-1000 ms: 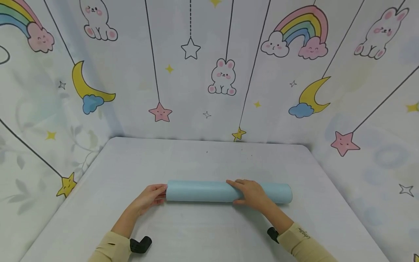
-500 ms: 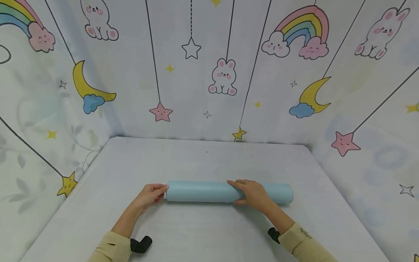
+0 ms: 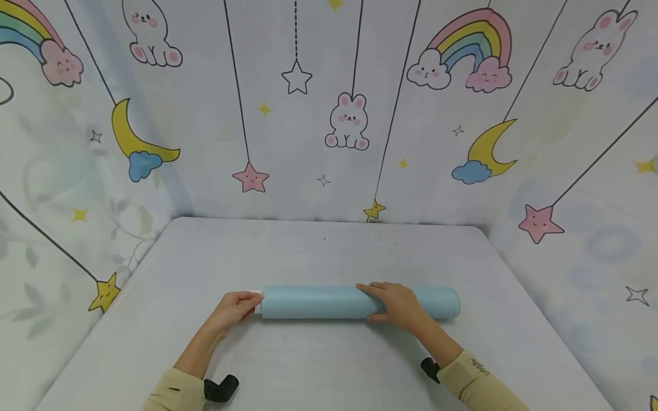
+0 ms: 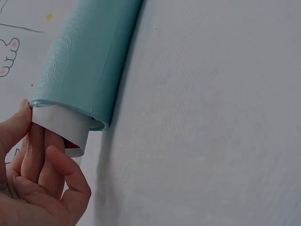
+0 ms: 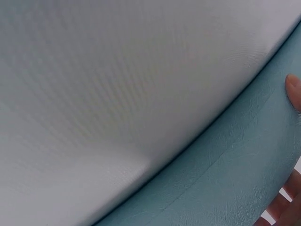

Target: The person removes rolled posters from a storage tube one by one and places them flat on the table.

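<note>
A light-blue roll of smooth sheet material lies crosswise on the table. From its left end a white rolled sheet sticks out a little, with a small red patch showing inside. My left hand pinches this white sheet, fingers inside the opening and thumb at the outer edge by the blue rim. Across the right part of the blue roll, my right hand grips it, thumb on the near side and fingers over the far side. In the right wrist view only the thumb and some fingers show.
The table has a white cover and rounded back corners. Behind and beside it stand fabric walls printed with rabbits, stars, moons and rainbows. Black wrist mounts sit at both cuffs.
My left hand has moved from the roll's end to pinching the white sheet, which now protrudes slightly further left. The right hand stays in place on the blue roll.
</note>
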`<state>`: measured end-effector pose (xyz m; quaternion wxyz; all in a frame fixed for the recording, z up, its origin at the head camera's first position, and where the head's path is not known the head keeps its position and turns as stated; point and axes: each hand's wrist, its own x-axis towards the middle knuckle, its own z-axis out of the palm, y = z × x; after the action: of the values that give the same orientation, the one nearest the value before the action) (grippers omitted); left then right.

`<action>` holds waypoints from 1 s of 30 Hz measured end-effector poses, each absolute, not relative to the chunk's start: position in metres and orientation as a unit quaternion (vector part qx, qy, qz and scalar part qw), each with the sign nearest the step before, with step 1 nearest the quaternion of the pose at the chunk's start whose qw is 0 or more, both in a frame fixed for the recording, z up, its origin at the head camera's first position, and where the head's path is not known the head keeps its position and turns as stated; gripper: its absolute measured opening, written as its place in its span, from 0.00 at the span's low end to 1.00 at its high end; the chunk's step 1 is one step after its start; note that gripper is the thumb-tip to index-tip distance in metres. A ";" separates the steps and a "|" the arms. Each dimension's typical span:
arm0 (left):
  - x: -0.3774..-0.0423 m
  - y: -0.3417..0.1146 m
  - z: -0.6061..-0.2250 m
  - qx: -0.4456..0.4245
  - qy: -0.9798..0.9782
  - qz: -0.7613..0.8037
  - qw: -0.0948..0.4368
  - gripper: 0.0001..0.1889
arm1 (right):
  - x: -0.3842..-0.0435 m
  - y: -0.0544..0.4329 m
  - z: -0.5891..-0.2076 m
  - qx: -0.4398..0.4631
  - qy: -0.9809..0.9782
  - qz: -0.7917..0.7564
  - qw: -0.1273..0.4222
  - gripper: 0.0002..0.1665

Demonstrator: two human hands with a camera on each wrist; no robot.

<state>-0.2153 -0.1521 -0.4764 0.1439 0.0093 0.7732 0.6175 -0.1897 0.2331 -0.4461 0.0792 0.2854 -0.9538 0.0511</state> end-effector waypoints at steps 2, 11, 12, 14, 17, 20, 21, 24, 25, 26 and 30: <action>-0.215 -0.152 -0.477 0.010 0.772 0.619 0.146 0.18 | -0.190 0.234 -0.446 0.284 -0.954 0.053 0.077 0.45; -0.213 -0.154 -0.477 0.006 0.771 0.618 0.150 0.18 | -0.190 0.235 -0.446 0.291 -0.951 0.050 0.089 0.45; -0.212 -0.154 -0.477 0.007 0.774 0.615 0.150 0.19 | -0.190 0.235 -0.446 0.292 -0.951 0.049 0.089 0.45; -0.211 -0.156 -0.477 0.002 0.778 0.611 0.149 0.19 | -0.190 0.236 -0.446 0.293 -0.951 0.049 0.088 0.45; -0.210 -0.159 -0.478 -0.012 0.785 0.603 0.141 0.20 | -0.190 0.238 -0.447 0.282 -0.954 0.049 0.083 0.45; -0.210 -0.162 -0.478 -0.026 0.788 0.600 0.133 0.20 | -0.191 0.241 -0.446 0.270 -0.959 0.047 0.076 0.45; -0.210 -0.163 -0.477 -0.028 0.788 0.600 0.132 0.20 | -0.191 0.242 -0.446 0.269 -0.959 0.047 0.075 0.45; -0.209 -0.164 -0.477 -0.020 0.788 0.601 0.134 0.21 | -0.190 0.243 -0.444 0.274 -0.958 0.045 0.071 0.45; -0.209 -0.165 -0.476 -0.016 0.788 0.600 0.135 0.21 | -0.190 0.244 -0.444 0.278 -0.957 0.046 0.070 0.45; -0.208 -0.166 -0.476 -0.012 0.790 0.597 0.135 0.21 | -0.190 0.245 -0.444 0.281 -0.956 0.048 0.070 0.45; -0.207 -0.172 -0.473 -0.018 0.797 0.590 0.127 0.21 | -0.189 0.249 -0.443 0.281 -0.955 0.060 0.073 0.44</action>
<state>-0.2070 -0.1715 -0.4730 0.1271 -0.0177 0.7970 0.5901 -0.1885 0.2495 -0.4426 0.0729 0.2810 -0.9551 0.0595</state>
